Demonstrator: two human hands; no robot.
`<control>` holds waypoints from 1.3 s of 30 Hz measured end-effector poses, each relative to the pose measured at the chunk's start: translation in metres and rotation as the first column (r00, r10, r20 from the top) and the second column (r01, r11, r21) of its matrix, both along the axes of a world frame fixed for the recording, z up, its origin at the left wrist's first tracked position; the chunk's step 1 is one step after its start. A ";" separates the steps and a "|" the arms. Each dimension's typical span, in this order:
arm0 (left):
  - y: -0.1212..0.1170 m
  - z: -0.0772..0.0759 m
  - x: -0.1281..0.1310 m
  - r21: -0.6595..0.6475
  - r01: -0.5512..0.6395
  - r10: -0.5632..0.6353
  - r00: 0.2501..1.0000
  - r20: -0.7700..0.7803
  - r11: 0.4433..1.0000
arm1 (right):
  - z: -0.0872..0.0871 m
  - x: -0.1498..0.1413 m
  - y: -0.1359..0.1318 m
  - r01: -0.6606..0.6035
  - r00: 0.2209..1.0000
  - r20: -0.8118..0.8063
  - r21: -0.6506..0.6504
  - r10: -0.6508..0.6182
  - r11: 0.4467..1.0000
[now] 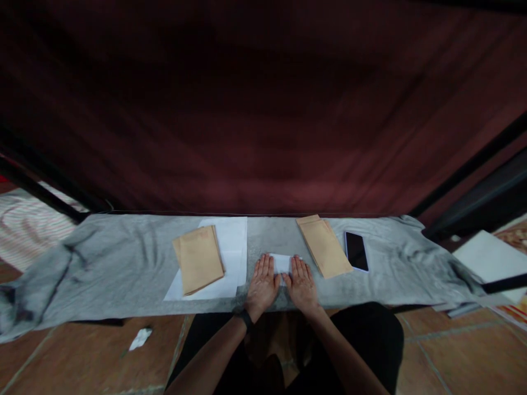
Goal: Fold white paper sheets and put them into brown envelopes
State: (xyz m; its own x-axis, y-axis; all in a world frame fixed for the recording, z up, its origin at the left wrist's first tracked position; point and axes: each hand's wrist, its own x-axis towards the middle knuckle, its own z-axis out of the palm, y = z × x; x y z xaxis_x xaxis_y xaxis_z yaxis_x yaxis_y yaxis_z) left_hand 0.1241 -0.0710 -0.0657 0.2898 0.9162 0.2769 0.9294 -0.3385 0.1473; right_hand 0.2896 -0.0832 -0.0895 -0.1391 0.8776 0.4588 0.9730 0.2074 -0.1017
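A small white piece of paper, apparently folded, lies on the grey cloth in front of me. My left hand presses flat on its left side, fingers stretched forward. On its right side rests my right hand, also flat with the fingers extended. Both thumbs point inward near the paper's lower edge, and the palms hide its two ends. To the left, brown envelopes are stacked on white paper sheets. More brown envelopes lie just right of my right hand.
A phone with a dark screen lies beyond the right-hand envelopes. Grey cloth covers the narrow bench, with a dark red curtain behind it. A crumpled white scrap is on the tiled floor at left.
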 end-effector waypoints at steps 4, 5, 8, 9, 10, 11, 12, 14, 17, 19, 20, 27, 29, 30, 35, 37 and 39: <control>-0.001 0.003 0.000 -0.005 0.000 0.000 1.000 0.001 1.000 | -0.003 0.003 -0.006 0.056 0.998 0.004 -0.001 -0.056 0.998; -0.001 0.004 0.000 -0.007 0.002 -0.002 1.000 0.000 1.000 | -0.003 0.004 -0.008 0.073 0.997 0.005 -0.008 -0.073 0.997; -0.001 0.006 0.001 -0.010 -0.009 0.009 1.000 -0.001 1.000 | -0.001 0.006 -0.012 0.108 0.994 0.019 -0.031 -0.107 0.994; -0.001 0.007 0.002 -0.010 -0.013 0.013 1.000 -0.002 1.000 | 0.001 0.006 -0.013 0.113 0.993 0.028 -0.036 -0.112 0.993; -0.001 0.007 0.002 -0.009 -0.017 0.017 1.000 -0.003 1.000 | 0.002 0.006 -0.013 0.116 0.993 0.037 -0.041 -0.115 0.992; -0.001 0.007 0.002 -0.008 -0.021 0.021 1.000 -0.003 1.000 | 0.003 0.006 -0.013 0.120 0.992 0.046 -0.044 -0.118 0.992; -0.001 0.007 0.002 -0.005 -0.023 0.023 1.000 -0.001 1.000 | 0.004 0.006 -0.013 0.124 0.991 0.055 -0.046 -0.121 0.991; -0.001 0.006 0.003 0.002 -0.028 0.028 1.000 0.008 1.000 | 0.005 0.005 -0.013 0.133 0.989 0.071 -0.047 -0.130 0.990; 0.000 0.003 0.002 0.021 -0.024 0.023 0.999 0.023 0.999 | 0.005 0.004 -0.012 0.135 0.988 0.085 -0.036 -0.132 0.990; 0.000 0.003 0.002 0.030 -0.012 0.011 1.000 0.024 0.999 | 0.005 0.005 -0.012 0.126 0.989 0.082 -0.023 -0.123 0.992; 0.000 0.002 0.001 0.028 -0.005 0.005 1.000 0.021 1.000 | 0.005 0.005 -0.013 0.121 0.990 0.078 -0.020 -0.119 0.992; -0.001 0.004 0.000 0.013 0.017 -0.018 0.999 0.028 1.000 | 0.011 0.002 -0.010 0.120 0.993 0.002 -0.065 -0.120 0.991; -0.001 0.005 0.000 -0.005 0.015 -0.015 1.000 0.022 1.000 | 0.017 -0.005 -0.005 0.091 0.995 -0.019 -0.100 -0.093 0.991; -0.001 0.005 0.000 -0.021 0.016 -0.016 1.000 0.015 1.000 | 0.020 -0.009 -0.002 0.064 0.997 -0.024 -0.122 -0.067 0.990; -0.001 0.006 0.001 -0.069 0.042 -0.042 0.999 -0.005 0.997 | 0.030 -0.030 0.008 -0.086 0.996 -0.017 -0.202 0.084 0.976; -0.001 0.007 0.002 -0.074 0.049 -0.050 0.999 -0.004 0.996 | 0.030 -0.032 0.008 -0.092 0.996 -0.003 -0.212 0.093 0.973; -0.002 0.008 0.003 -0.081 0.049 -0.049 0.999 0.000 0.996 | 0.030 -0.029 0.006 -0.070 0.997 0.010 -0.216 0.074 0.974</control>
